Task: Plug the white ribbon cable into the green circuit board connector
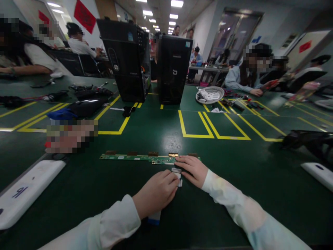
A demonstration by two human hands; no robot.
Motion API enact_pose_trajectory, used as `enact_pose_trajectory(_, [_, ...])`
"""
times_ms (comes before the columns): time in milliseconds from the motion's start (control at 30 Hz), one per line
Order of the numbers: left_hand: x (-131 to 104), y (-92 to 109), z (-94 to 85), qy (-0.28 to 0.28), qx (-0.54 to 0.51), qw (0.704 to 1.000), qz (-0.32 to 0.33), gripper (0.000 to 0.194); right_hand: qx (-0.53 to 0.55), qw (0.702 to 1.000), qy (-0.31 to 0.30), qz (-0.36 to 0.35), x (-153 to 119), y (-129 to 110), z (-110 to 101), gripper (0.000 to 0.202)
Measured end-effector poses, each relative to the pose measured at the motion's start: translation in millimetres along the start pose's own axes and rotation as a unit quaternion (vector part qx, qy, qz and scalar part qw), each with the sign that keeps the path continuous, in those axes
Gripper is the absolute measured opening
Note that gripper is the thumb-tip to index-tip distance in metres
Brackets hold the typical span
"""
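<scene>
A long, narrow green circuit board with several brownish-gold tabs along its far edge lies across the table in front of me. My left hand pinches a white flat ribbon cable just short of the board. The cable's connector end shows beyond my fingertips, and its blue-tipped end sticks out below my palm. My right hand rests with fingers stretched over the right part of the board, thumb apart and close to the connector. The board's right end is partly hidden under that hand.
Two black computer towers stand at the back of the green table, which has yellow tape outlines. A white basket sits behind right, near tools. White long devices lie left and right. Co-workers sit around.
</scene>
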State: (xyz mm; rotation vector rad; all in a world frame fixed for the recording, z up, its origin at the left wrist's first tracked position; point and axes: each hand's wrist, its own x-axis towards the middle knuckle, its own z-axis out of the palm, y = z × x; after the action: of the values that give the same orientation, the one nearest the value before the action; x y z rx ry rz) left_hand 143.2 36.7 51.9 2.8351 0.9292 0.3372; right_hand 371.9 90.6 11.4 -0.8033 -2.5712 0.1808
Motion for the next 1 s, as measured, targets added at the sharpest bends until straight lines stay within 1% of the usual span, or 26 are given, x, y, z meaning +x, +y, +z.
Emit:
enact_pose_trajectory(200, [-11.7, 3.8, 6.4, 0.015, -0.042, 0.998, -0.038, 0.037, -0.002, 1.0, -0.004, 0.007, -0.7, -0.3, -0.6, 0.044])
enact_pose_trajectory(333, [-15.1, 5.0, 4.0, 0.003, -0.036, 0.996, -0.076, 0.038, -0.003, 1.0, -0.011, 0.012, -1.2, -0.9, -0.9, 0.046])
enact_pose_trajectory(400, [-15.7, 4.3, 2.0, 0.006, -0.029, 0.996, -0.089, 0.038, -0.003, 1.0, -0.012, 0.014, -1.4, -1.1, -0.6, 0.046])
enact_pose_trajectory(500, [-16.8, 1.7, 1.4, 0.024, -0.019, 0.995, -0.092, 0.039, -0.002, 1.0, -0.007, 0.017, -1.3, -1.3, 0.3, 0.045])
enact_pose_trajectory(700, [-17.8, -3.5, 7.6, 0.044, -0.025, 0.995, -0.088, 0.04, -0.004, 1.0, -0.004, 0.018, 0.8, -2.0, 1.2, 0.046])
enact_pose_trajectory(867, [-16.7, -4.5, 9.1, 0.023, -0.018, 0.995, -0.093, 0.043, -0.016, 1.0, -0.014, 0.02, 2.0, -3.1, 1.4, 0.051])
enact_pose_trajectory(1000, [-16.7, -5.7, 8.0, 0.012, -0.031, 0.995, -0.098, 0.045, -0.011, 0.999, -0.016, 0.025, 1.8, -2.5, 2.2, 0.051])
